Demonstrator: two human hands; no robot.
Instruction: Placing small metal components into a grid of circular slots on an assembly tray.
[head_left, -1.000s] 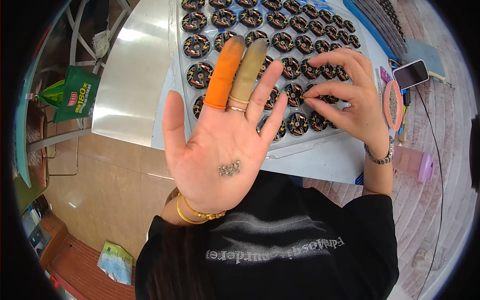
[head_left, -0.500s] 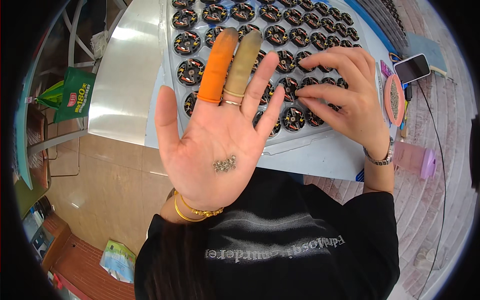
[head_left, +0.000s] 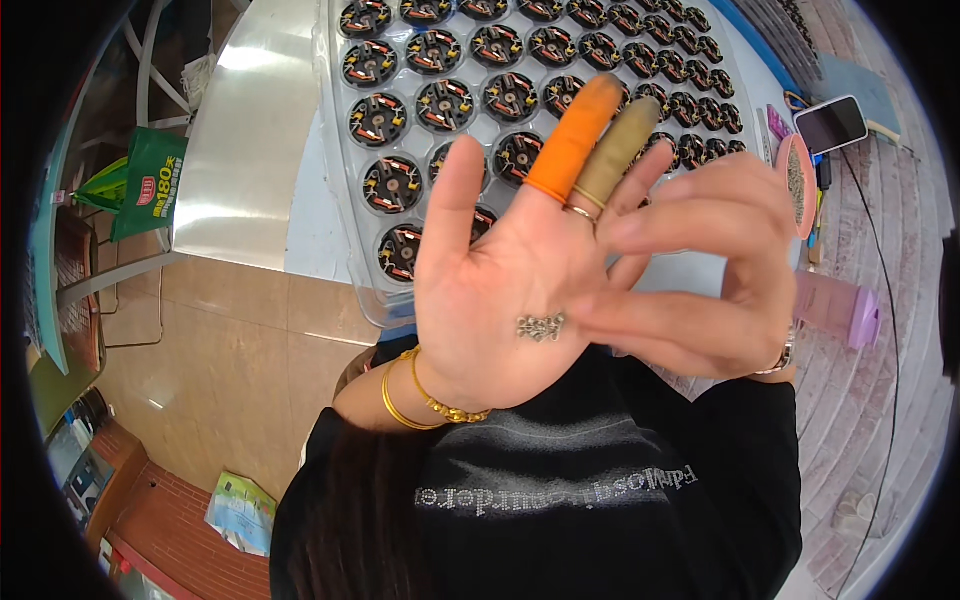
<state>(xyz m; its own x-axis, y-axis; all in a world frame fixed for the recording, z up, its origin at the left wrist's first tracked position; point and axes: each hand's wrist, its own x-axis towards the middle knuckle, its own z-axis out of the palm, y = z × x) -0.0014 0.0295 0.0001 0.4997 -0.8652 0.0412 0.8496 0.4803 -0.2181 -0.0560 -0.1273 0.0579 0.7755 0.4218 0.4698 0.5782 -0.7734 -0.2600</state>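
Note:
My left hand [head_left: 500, 290] is held palm up with its fingers spread. An orange finger cot [head_left: 573, 140] covers one finger and a tan finger cot [head_left: 617, 155] the one beside it. On the bare palm lies a small cluster of metal pieces [head_left: 540, 327], like tiny nuts or sleeves. My right hand [head_left: 715, 265], smeared by motion, has its fingertips at the palm's edge beside the cluster; whether they pinch a piece is not clear. Behind both hands, a clear plastic tray [head_left: 345, 215] carries rows of round black parts [head_left: 392, 184] with coloured components and wires.
A pink dish [head_left: 797, 185] of small metal pieces stands at the table's right, near a phone [head_left: 831, 126]. A lilac-lidded bottle [head_left: 838, 308] is below them. Bare metal tabletop [head_left: 240, 160] lies to the left, with a green bag [head_left: 150, 185] beyond its edge.
My right hand has left the round parts in the tray and come down to my left palm. The left hand has shifted right, still bearing the metal pieces.

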